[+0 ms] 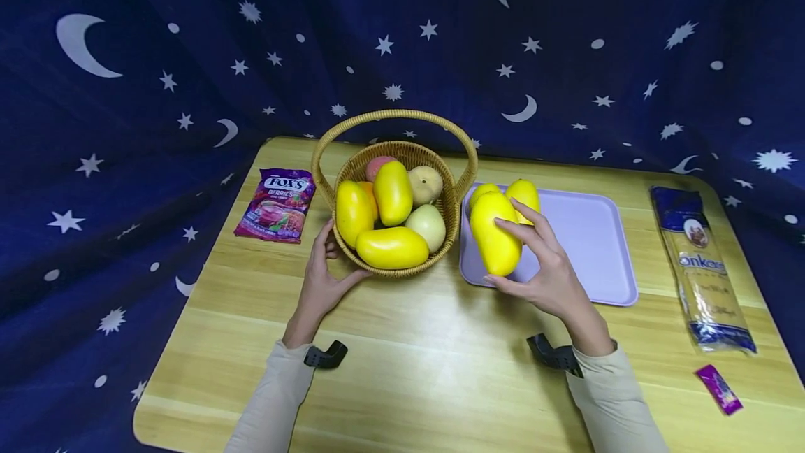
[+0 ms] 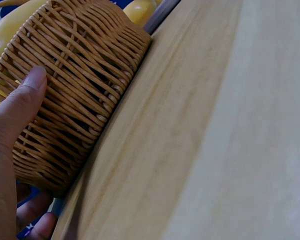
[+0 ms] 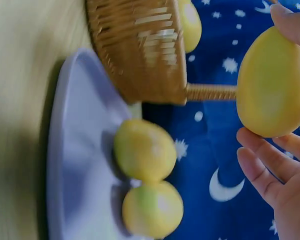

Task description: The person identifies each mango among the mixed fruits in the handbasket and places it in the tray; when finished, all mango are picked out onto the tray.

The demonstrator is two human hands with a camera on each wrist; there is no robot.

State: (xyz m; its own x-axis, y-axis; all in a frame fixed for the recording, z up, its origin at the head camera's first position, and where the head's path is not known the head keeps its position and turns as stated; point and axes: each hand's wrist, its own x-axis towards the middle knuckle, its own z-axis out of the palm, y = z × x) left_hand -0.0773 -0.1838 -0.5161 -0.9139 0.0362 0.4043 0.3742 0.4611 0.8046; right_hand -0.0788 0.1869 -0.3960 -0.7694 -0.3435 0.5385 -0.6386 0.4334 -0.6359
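Note:
A yellow mango (image 1: pixel 495 233) is held between the thumb and fingers of my right hand (image 1: pixel 556 282), above the left part of a lilac tray (image 1: pixel 585 247). Behind it, two more mangoes lie on the tray, one (image 3: pixel 145 150) beside the other (image 3: pixel 152 210) in the right wrist view. My left hand (image 1: pixel 322 285) grips the lower left side of a wicker basket (image 2: pixel 80 75), its thumb against the woven wall. Inside the basket are several mangoes, one (image 1: pixel 393 248) at the front, plus a pale green round fruit (image 1: pixel 428 228), a tan round fruit (image 1: pixel 425 184) and a partly hidden pinkish fruit (image 1: pixel 377 167).
The basket's tall arched handle (image 1: pixel 395 114) stands upright. A purple Fox's candy bag (image 1: pixel 277 205) lies left of the basket. To the right of the tray are a pasta packet (image 1: pixel 701 268) and a small purple wrapped sweet (image 1: pixel 719 389). A starry blue cloth hangs behind the table.

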